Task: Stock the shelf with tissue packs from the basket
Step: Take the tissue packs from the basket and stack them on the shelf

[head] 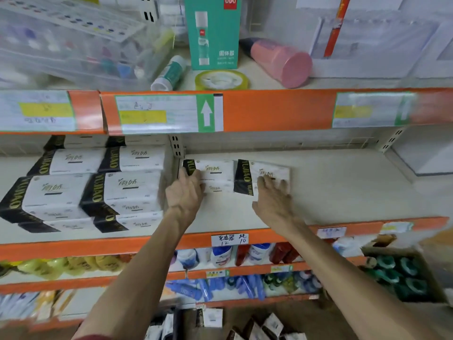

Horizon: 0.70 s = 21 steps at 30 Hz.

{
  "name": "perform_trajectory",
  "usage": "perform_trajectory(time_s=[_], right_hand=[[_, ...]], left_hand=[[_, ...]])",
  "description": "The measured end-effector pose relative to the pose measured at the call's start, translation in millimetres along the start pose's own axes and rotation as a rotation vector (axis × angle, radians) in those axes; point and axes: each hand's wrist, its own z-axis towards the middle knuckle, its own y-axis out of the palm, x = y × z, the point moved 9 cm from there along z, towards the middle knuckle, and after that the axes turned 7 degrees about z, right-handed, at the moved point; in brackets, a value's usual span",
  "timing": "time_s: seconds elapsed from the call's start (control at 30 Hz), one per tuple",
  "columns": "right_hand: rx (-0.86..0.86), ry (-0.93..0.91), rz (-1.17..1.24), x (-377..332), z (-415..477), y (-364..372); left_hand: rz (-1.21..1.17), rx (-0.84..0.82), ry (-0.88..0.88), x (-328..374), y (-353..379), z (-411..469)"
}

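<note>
Two white tissue packs with black ends lie side by side at the back of the cream shelf (331, 192). My left hand (185, 190) presses on the front of the left tissue pack (218, 173), fingers curled over its black end. On the front of the right tissue pack (267, 171) rests my right hand (272, 195), fingers spread over it. More packs of the same kind (98, 187) are stacked in the shelf bay to the left. The basket is not in view.
Orange shelf lips (269, 109) with price labels run above and below. The upper shelf holds a teal glue box (212, 33), a tape roll (221, 79) and a pink bottle (279, 60). Bottles (220, 256) and a box of green rolls (397, 273) sit lower down.
</note>
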Motion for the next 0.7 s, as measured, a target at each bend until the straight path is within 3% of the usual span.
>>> perform_trajectory(time_s=[0.17,0.4,0.7], right_hand=[[0.015,-0.166,0.058,15,33,11],[-0.034,-0.174,0.082,6,89,-1],[0.046,-0.189,0.068,11,103,-5]], left_hand=[[-0.022,0.02,-0.013,0,1,10],[-0.015,-0.004,-0.072,2,8,59],[-0.004,0.049,-0.067,7,23,58]])
